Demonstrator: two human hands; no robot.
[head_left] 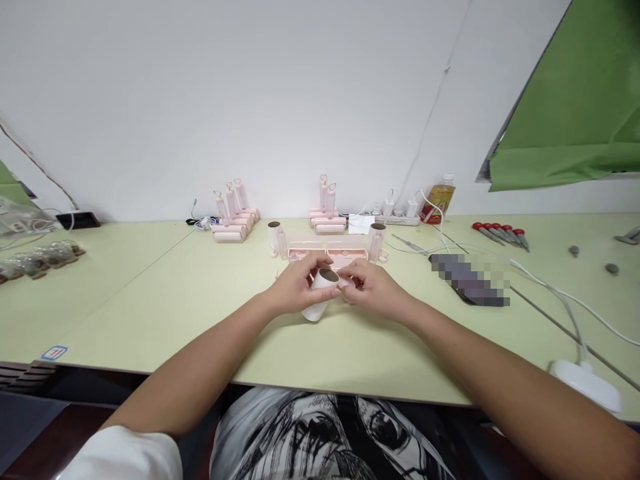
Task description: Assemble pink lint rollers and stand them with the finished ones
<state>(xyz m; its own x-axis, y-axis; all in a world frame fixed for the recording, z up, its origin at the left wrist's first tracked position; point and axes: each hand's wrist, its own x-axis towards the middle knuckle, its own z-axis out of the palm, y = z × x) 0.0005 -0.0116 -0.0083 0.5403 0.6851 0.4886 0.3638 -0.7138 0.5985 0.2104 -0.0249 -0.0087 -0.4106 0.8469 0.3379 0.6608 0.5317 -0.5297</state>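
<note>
Head view: left hand (pixel 300 283) curled round a white roll (pixel 315 311), thumb across its front, fingers behind. Grip is snug; the roll leans, its hollow end up toward me, low over the near table (pixel 200 293). I can't tell if its foot touches down. Right hand (pixel 373 287) is beside the upper rim, fingertips drawn narrow; what they pinch, if anything, I can't make out. My reading: left steadies, and the tilt offers the rim to the right.

Just beyond, pink trays (pixel 347 257) lie end to end, partly behind my knuckles. A roll stands either side, left (pixel 274 230) and right (pixel 376 233), small pink pieces by each; likely so placed for equal reach.

Farther back, two pink clusters, left (pixel 229 233) and right (pixel 330 227), rows with uprights, probably ranked there to be out of my elbows' way. Rightward: scissors (pixel 417 247), then a phone (pixel 467 283), set aside from the work, I'd judge. Bottle (pixel 440 203) near the wall.
</note>
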